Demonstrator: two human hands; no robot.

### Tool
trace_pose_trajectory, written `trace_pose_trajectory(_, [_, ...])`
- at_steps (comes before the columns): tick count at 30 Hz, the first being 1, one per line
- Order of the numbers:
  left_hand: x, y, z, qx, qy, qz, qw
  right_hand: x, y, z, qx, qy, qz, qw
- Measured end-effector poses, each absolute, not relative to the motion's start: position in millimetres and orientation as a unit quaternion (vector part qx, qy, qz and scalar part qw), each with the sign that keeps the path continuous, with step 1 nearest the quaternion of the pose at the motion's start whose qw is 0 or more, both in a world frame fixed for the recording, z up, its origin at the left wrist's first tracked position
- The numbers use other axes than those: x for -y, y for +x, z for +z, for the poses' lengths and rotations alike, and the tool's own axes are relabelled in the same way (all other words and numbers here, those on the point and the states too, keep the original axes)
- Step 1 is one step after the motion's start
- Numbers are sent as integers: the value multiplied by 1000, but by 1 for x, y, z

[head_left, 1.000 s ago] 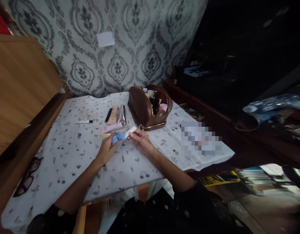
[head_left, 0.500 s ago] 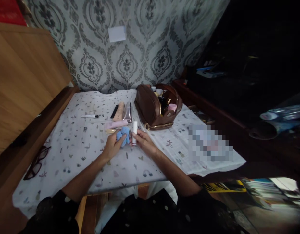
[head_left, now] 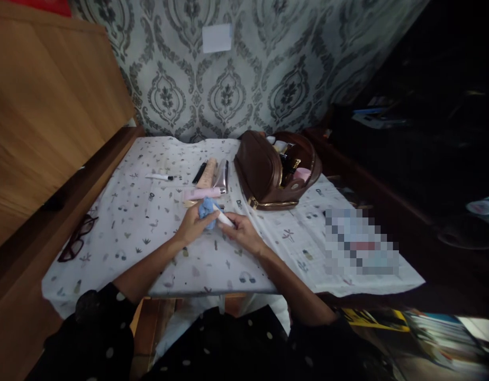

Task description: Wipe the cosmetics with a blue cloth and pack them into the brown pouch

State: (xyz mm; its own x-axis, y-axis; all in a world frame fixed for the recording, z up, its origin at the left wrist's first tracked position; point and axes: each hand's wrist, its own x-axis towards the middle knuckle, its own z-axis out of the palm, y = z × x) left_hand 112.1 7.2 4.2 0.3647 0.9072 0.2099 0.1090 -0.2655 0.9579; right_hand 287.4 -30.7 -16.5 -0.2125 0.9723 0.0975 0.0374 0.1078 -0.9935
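My left hand (head_left: 191,226) is closed on a crumpled blue cloth (head_left: 207,207). In my right hand (head_left: 243,232) is a slim white tube (head_left: 223,216), tilted, its upper end against the cloth. Both hands are close together over the table's front half. Just beyond them lie a pink tube (head_left: 202,193), a beige tube (head_left: 207,173), a silver-grey tube (head_left: 222,176) and a black item (head_left: 199,173). Part of the pale stick-like item below the pink tube is hidden by the cloth.
A brown cosmetic bag (head_left: 258,169) stands unzipped at the back right, full of small items. Glasses (head_left: 78,238) rest near the left edge, and a white pen-like item (head_left: 159,177) lies farther back. A blurred-out item (head_left: 359,243) is at the right. A wooden panel (head_left: 54,100) rises on the left.
The white tube has gone from upright to tilted, and its upper end now meets the blue cloth. The whole view has shifted, so the table appears farther right.
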Motion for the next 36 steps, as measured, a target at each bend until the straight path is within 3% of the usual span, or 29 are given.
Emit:
trace_pose_trajectory(7, [-14,105,2,-398,629,427,513,30,288,-18,546,-436,497,515])
trace_pose_trajectory(16, [-19,103,1,-370,644,438,506,28,293,-22,563,-457,463,510])
trace_pose_trajectory(26, [-16,102,2,-378,650,422,506,33,291,-20,639,-505,268,515])
trace_pose_trajectory(31, [-17,102,2,-385,641,437,499,33,292,-19,611,-508,298,528])
trace_pose_trajectory(36, [-21,100,-3,-378,628,453,507,33,295,-13,623,-514,362,467])
